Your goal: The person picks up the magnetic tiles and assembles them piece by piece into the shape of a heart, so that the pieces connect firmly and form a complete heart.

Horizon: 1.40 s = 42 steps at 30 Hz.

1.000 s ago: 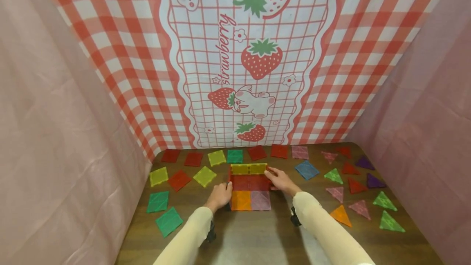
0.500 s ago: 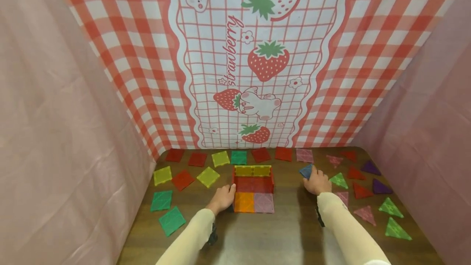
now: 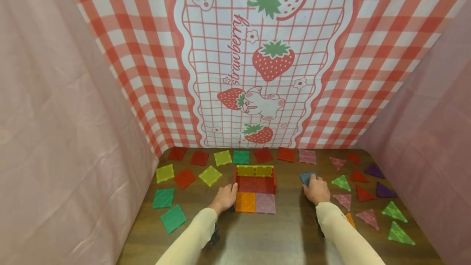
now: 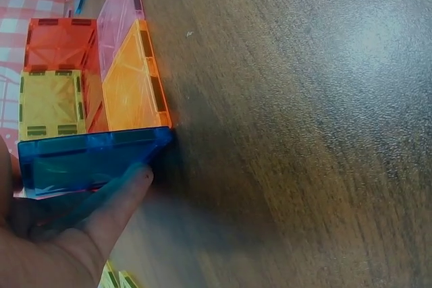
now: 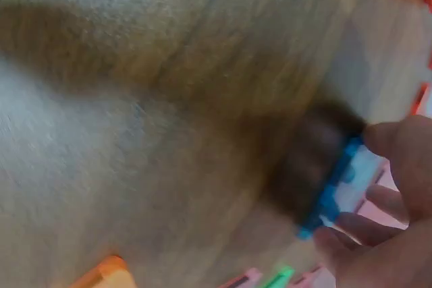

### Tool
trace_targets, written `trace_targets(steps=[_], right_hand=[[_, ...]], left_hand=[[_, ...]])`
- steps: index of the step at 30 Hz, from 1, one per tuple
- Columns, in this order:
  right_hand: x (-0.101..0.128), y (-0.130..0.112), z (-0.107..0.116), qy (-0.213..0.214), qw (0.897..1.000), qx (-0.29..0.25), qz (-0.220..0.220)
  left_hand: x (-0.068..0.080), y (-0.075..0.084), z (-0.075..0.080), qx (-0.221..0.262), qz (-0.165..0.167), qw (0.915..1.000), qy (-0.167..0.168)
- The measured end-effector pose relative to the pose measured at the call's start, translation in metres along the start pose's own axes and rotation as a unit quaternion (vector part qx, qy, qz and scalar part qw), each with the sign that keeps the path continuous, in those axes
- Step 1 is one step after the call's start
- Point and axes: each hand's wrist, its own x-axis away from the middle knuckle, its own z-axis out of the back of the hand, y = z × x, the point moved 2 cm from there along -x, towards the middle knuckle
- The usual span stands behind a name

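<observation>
A box-like build of magnetic tiles stands mid-table: two upright yellow tiles [image 3: 255, 171] at the back, red tiles at the sides, and an orange tile [image 3: 245, 203] and a pink tile [image 3: 265, 203] flat in front. On its left side stands a dark blue tile [image 4: 88, 160], held by my left hand [image 3: 224, 198] with the thumb along its outer face. Off to the right, my right hand [image 3: 317, 190] pinches a lighter blue tile [image 5: 331, 190] by its edges, tilted up from the table. In the head view the fingers cover part of that tile [image 3: 306, 177].
Red, yellow and green square tiles [image 3: 173, 218] lie spread at the left and along the back. Triangles lie at the right, including green [image 3: 401, 233], purple [image 3: 385, 190], red and pink ones. A red checked cloth [image 3: 143, 52] hangs behind the table.
My right hand has left the build's right side, moved right and taken hold of the blue square tile. My left hand has stayed at the build's left side. The head view has shifted slightly.
</observation>
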Motion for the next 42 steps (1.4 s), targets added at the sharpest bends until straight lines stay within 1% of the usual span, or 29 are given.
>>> trace_targets(steps=[5,8,11,13,15,16,18,20,22,24,29,31,32,33,34,36,37,39,40,42], right_hand=[[-0.001,-0.006,0.004,-0.035,0.999,-0.004,-0.003],[0.001,-0.015,0.010,-0.075,0.997,-0.024,0.001],[0.008,-0.029,0.015,-0.125,0.991,-0.055,0.018],[0.012,-0.037,0.020,-0.162,0.983,-0.080,0.028],[0.017,-0.043,0.023,-0.206,0.970,-0.129,0.020],[0.019,-0.046,0.024,-0.229,0.960,-0.160,0.015],[0.022,-0.049,0.024,-0.273,0.937,-0.220,-0.004],[0.026,-0.051,0.023,-0.301,0.913,-0.275,-0.025],[0.028,-0.052,0.020,-0.316,0.895,-0.312,-0.036],[0.030,-0.053,0.018,-0.327,0.880,-0.341,-0.041],[0.035,-0.058,0.010,-0.361,0.831,-0.420,-0.050],[0.036,-0.060,0.007,-0.370,0.818,-0.437,-0.051],[0.036,-0.061,0.007,-0.374,0.815,-0.440,-0.052],[0.036,-0.062,0.007,-0.378,0.813,-0.440,-0.050],[0.036,-0.063,0.007,-0.380,0.813,-0.438,-0.051],[0.034,-0.065,0.010,-0.383,0.821,-0.419,-0.054],[0.032,-0.066,0.012,-0.382,0.829,-0.404,-0.053],[0.025,-0.069,0.017,-0.370,0.855,-0.360,-0.042],[0.020,-0.071,0.020,-0.355,0.873,-0.331,-0.030],[0.009,-0.077,0.027,-0.300,0.918,-0.260,0.004]], left_hand=[[-0.004,0.006,-0.002,-0.011,-0.020,0.9997,0.007],[-0.005,0.010,-0.004,-0.010,-0.024,0.9996,0.002],[-0.005,0.014,-0.006,-0.012,-0.025,0.9996,0.000],[-0.004,0.016,-0.007,-0.014,-0.022,0.9997,-0.003],[-0.004,0.019,-0.007,-0.016,-0.025,0.9996,-0.001],[-0.003,0.020,-0.007,-0.014,-0.025,0.9996,-0.001],[-0.003,0.022,-0.007,-0.016,-0.025,0.9996,-0.003],[-0.002,0.023,-0.007,-0.014,-0.026,0.9996,-0.005],[-0.001,0.023,-0.008,-0.013,-0.028,0.9995,-0.008],[-0.001,0.023,-0.008,-0.012,-0.032,0.9994,-0.009],[-0.002,0.023,-0.010,-0.011,-0.031,0.9993,-0.015],[-0.002,0.022,-0.010,-0.014,-0.030,0.9993,-0.018],[-0.003,0.022,-0.010,-0.014,-0.030,0.9993,-0.020],[-0.003,0.022,-0.010,-0.019,-0.032,0.9991,-0.019],[-0.003,0.022,-0.010,-0.019,-0.031,0.9991,-0.021],[-0.004,0.022,-0.010,-0.021,-0.029,0.9991,-0.024],[-0.004,0.022,-0.010,-0.021,-0.029,0.9991,-0.025],[-0.004,0.022,-0.010,-0.021,-0.028,0.9990,-0.028],[-0.004,0.022,-0.010,-0.021,-0.029,0.9989,-0.029],[-0.005,0.022,-0.010,-0.026,-0.029,0.9987,-0.033]])
